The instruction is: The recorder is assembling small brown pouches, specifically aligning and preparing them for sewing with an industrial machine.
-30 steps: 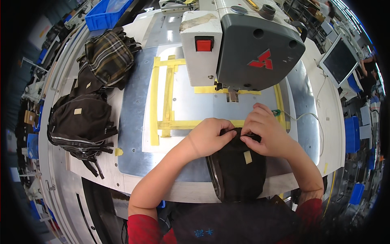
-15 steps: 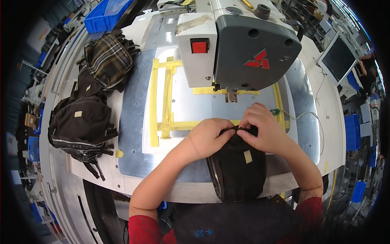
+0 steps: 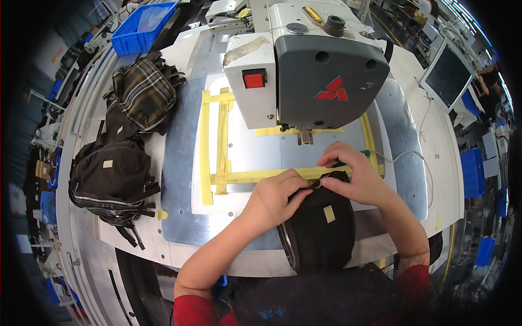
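A small black fabric bag with a silver zip along its left side and a pale patch on its front hangs over the table's front edge, close to my body. My left hand pinches its top edge between thumb and fingers. At the same edge, my right hand grips with the thumb in front; its index finger is lifted apart from the thumb, and the other fingers are mostly hidden. Behind the right hand shows a green-ended tool on a pale cord; whether the hand touches it I cannot tell.
A sewing machine head with a red switch stands just beyond my hands. Yellow tape strips frame the metal plate. Dark backpacks and a plaid bag lie at left; a blue crate is behind, a screen at right.
My hands have moved slightly apart at the bag's top edge, and my right index finger has lifted away from the thumb. The whole view has shifted a little.
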### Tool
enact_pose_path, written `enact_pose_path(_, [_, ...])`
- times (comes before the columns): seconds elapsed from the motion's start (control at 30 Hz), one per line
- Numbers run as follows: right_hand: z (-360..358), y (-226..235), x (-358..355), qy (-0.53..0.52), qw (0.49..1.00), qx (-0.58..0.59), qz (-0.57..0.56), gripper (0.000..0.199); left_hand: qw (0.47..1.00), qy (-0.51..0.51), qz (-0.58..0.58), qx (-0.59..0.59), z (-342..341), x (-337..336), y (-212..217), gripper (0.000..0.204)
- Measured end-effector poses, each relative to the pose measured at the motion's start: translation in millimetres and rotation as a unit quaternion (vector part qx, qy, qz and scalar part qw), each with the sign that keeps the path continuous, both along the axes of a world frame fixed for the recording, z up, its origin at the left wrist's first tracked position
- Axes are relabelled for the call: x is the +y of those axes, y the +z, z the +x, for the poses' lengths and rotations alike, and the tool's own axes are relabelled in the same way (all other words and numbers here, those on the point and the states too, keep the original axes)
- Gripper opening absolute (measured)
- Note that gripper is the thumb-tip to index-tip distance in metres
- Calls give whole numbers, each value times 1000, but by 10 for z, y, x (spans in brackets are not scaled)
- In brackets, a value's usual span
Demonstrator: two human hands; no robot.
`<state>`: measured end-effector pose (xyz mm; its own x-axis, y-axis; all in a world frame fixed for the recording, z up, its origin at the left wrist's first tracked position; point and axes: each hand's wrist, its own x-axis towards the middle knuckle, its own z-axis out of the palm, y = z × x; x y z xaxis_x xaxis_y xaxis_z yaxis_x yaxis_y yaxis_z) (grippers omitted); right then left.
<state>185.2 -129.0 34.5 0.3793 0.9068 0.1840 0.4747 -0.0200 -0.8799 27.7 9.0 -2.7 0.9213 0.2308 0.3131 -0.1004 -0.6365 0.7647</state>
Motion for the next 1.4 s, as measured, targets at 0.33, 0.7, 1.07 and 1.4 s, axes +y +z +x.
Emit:
enact_pose_path(0.33, [68,15,78,107,985,-15,-133,10,988,7,141,-64,-12,-68,-60,19])
enact_pose_path(0.7, [222,-49,98,130,958,116,-228,10,989,-5,129,-71,-36,-45,-87,21])
enact_pose_path(1.07, [60,166,83,152,970,-125,-144,13,995,-12,95,-43,-28,-30,-65,22])
enact_pose_path(1.4, [6,73,83,145,973,-103,-147,12,998,-16,54,-37,-44,-36,-52,39])
